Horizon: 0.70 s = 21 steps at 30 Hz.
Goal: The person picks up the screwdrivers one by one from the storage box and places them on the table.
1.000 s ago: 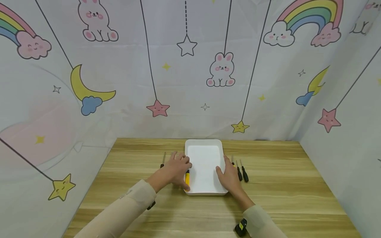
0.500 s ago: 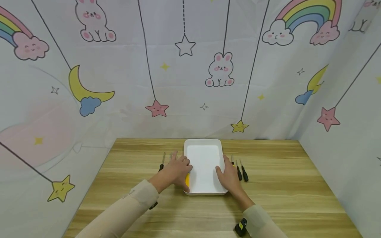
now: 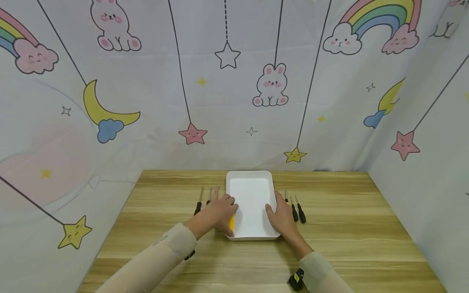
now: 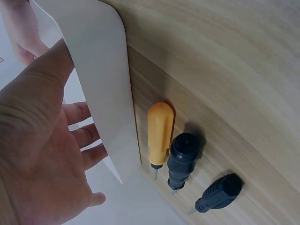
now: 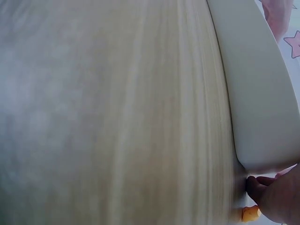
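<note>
A white tray stands on the table between both hands. My left hand reaches over its left wall, thumb and fingers curled about a yellow-handled tool, which is mostly hidden beneath it. In the left wrist view the tray's wall hides the fingertips. My right hand grips the tray's right wall, thumb inside and fingers outside. Left of the tray lie a screwdriver with a yellow handle, a black screwdriver and another black-handled tool.
Right of the tray lie a yellow-and-black screwdriver and two black screwdrivers, one of them the outer screwdriver. A black tape measure sits beside the right sleeve. Another black item shows under the left forearm. A printed curtain encloses the table.
My left hand has edged slightly rightward over the tray with the yellow-handled tool, uncovering more of the screwdrivers behind it. The right hand stays at the tray's wall.
</note>
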Tool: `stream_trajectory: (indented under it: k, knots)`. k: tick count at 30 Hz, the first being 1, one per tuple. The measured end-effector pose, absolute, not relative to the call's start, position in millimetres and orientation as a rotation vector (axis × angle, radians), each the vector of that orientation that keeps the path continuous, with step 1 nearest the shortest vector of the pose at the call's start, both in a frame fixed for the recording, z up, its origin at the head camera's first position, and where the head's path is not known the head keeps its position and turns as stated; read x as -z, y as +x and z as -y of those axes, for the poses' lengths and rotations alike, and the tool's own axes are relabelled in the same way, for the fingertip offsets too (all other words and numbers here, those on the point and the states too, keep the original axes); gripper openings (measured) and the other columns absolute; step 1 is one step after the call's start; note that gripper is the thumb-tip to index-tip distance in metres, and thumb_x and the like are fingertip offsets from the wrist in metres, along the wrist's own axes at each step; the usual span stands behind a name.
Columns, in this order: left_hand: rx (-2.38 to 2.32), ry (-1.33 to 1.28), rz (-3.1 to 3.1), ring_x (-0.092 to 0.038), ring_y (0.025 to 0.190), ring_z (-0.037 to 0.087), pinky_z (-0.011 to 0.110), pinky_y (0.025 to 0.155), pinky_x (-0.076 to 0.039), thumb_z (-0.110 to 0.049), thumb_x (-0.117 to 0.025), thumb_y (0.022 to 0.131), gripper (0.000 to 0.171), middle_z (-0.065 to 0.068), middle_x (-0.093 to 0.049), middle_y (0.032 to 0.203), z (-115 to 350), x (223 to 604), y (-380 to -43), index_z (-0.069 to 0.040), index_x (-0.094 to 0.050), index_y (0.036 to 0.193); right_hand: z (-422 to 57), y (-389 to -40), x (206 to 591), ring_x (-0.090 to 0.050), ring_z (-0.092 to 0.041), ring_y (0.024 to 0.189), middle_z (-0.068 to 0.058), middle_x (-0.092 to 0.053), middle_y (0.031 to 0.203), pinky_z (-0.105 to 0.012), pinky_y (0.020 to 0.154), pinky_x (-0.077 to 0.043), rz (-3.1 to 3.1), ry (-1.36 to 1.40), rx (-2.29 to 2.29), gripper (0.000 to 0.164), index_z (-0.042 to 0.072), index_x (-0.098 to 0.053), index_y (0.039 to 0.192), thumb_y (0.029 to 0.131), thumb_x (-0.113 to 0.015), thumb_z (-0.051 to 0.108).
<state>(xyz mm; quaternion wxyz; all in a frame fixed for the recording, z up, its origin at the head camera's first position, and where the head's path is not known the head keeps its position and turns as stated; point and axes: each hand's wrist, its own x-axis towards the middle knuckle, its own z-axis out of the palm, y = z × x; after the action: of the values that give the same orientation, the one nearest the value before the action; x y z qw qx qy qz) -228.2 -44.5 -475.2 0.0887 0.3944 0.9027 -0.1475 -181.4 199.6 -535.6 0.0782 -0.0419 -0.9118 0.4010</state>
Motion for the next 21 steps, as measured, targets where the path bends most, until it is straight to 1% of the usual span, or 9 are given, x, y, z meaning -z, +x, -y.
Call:
stream_trajectory:
  k: [6, 11, 16, 21]
  knots:
    - [0.421, 1.168, -2.696, -0.053, 0.132, 0.023, 0.072, 0.122, -0.021, -0.084, -0.08, 0.069, 0.093, 0.0, -0.06, 0.132, 45.2, 476.0, -228.6, -0.016, -0.066, 0.131, -198.7, -181.4, 534.0, -0.051, -0.048, 0.14, -0.03, -0.051, 0.154, -0.061, 0.112, -0.046, 2.737, -0.129, -1.193, 0.068, -0.006, -0.037, 0.16, 0.103, -0.065, 0.02]
    - [0.378, 1.172, -2.691, -0.053, 0.13, 0.024, 0.072, 0.121, -0.02, -0.083, -0.081, 0.068, 0.092, 0.0, -0.061, 0.129, 45.1, 476.7, -231.1, -0.015, -0.067, 0.13, -199.3, -182.1, 533.7, -0.052, -0.048, 0.139, -0.03, -0.052, 0.153, -0.061, 0.112, -0.046, 2.736, -0.135, -1.185, 0.068, -0.005, -0.038, 0.16, 0.103, -0.065, 0.02]
    - [0.378, 1.197, -2.679, -0.053, 0.129, 0.024, 0.072, 0.121, -0.021, -0.083, -0.08, 0.069, 0.088, 0.0, -0.06, 0.127, 46.1, 477.2, -232.3, -0.017, -0.067, 0.125, -199.4, -182.2, 534.0, -0.052, -0.048, 0.139, -0.03, -0.052, 0.153, -0.061, 0.111, -0.046, 2.736, -0.139, -1.189, 0.068, -0.006, -0.038, 0.16, 0.103, -0.065, 0.02]
    - [0.401, 1.247, -2.678, -0.052, 0.128, 0.024, 0.071, 0.121, -0.025, -0.084, -0.079, 0.069, 0.083, -0.001, -0.059, 0.123, 46.9, 473.0, -231.0, -0.019, -0.066, 0.119, -198.8, -182.2, 535.3, -0.051, -0.047, 0.14, -0.029, -0.05, 0.155, -0.061, 0.112, -0.046, 2.748, -0.144, -1.195, 0.068, -0.006, -0.037, 0.16, 0.103, -0.064, 0.02]
